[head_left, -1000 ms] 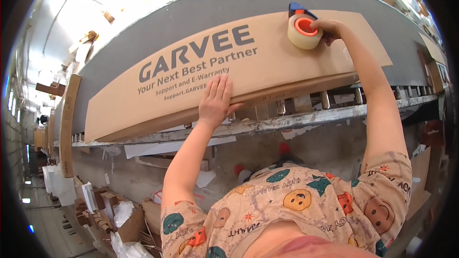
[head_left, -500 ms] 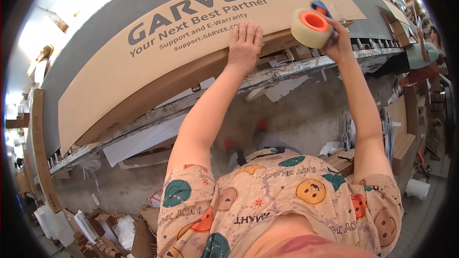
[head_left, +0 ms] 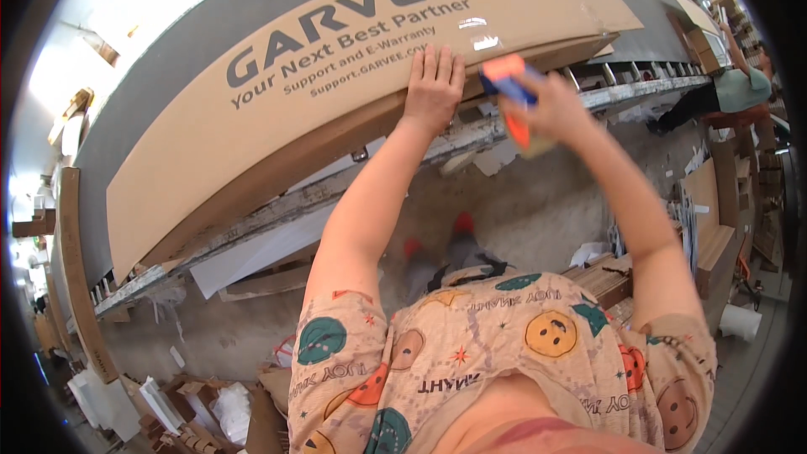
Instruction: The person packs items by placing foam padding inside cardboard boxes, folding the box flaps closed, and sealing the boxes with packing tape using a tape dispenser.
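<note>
A long brown cardboard box (head_left: pixel 353 50) with large dark printing lies across the dark grey surface ahead of me. My left hand (head_left: pixel 433 91) lies flat on the box's near edge, fingers stretched out. My right hand (head_left: pixel 551 109), smeared by motion, is closed round an orange and blue tape dispenser (head_left: pixel 509 87). The dispenser is tilted at the near side of the box, right of my left hand; its tape roll is mostly hidden and blurred. Shiny glints mark clear tape (head_left: pixel 481 34) on the box top, just beyond the dispenser.
The surface has a worn metal front rail (head_left: pixel 622 97) with rollers behind it. A tall cardboard strip (head_left: pixel 74 261) stands at the left. Scrap cardboard and white foam (head_left: pixel 231 412) lie at lower left. Another person (head_left: pixel 740 91) is at far right; stacked boards (head_left: pixel 710 244) stand nearer.
My right hand has brought the tape dispenser down and left, from above the box's near edge to its near side. Glints of tape now show on the top. My left hand stays put.
</note>
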`<state>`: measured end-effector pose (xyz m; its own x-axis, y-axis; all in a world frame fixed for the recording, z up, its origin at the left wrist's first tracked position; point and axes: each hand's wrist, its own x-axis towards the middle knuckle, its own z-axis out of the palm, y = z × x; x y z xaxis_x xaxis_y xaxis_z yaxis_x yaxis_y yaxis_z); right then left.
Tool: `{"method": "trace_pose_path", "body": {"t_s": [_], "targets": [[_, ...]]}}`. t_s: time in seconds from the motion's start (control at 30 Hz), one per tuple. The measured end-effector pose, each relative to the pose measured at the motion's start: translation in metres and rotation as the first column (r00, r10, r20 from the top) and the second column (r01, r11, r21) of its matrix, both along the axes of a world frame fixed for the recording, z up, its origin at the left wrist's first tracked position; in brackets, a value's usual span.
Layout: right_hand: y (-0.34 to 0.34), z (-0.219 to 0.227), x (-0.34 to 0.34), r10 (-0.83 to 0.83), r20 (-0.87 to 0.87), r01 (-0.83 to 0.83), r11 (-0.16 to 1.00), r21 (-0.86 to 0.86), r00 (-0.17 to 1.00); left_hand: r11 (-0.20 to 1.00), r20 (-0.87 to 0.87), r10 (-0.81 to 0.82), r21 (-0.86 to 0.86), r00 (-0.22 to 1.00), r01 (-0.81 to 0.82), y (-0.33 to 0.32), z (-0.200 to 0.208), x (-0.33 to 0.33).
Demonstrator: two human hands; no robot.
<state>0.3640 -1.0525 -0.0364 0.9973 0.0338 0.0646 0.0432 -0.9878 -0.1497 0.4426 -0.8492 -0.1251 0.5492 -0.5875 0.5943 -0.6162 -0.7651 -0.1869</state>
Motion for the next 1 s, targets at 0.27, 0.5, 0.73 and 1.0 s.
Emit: {"method": "trace_pose_path", "body": {"t_s": [0.27, 0.5, 0.73, 1.0], "targets": [[-0.008, -0.013, 0.050, -0.008, -0.350, 0.016, 1.000, 0.019, 0.937, 0.998, -0.165, 0.007, 0.064, 0.986, 0.004, -0.031, 0.013, 0.008], [0.003, -0.044, 0.095, 0.285, -0.508, -0.153, 0.946, 0.285, 0.813, 0.933, -0.590, 0.182, 0.355, 0.787, 0.050, -0.067, 0.043, 0.068], [0.021, -0.017, 0.095, 0.520, -0.695, -0.410, 0.846, 0.341, 0.496, 0.975, -0.554, 0.186, 0.209, 0.811, -0.081, -0.046, 0.035, 0.048], [0.075, 0.044, 0.095, 0.868, -0.287, -0.220, 0.397, 0.891, 0.406, 0.685, -0.122, 0.708, -0.118, 0.695, -0.719, 0.268, 0.012, -0.146]]}}
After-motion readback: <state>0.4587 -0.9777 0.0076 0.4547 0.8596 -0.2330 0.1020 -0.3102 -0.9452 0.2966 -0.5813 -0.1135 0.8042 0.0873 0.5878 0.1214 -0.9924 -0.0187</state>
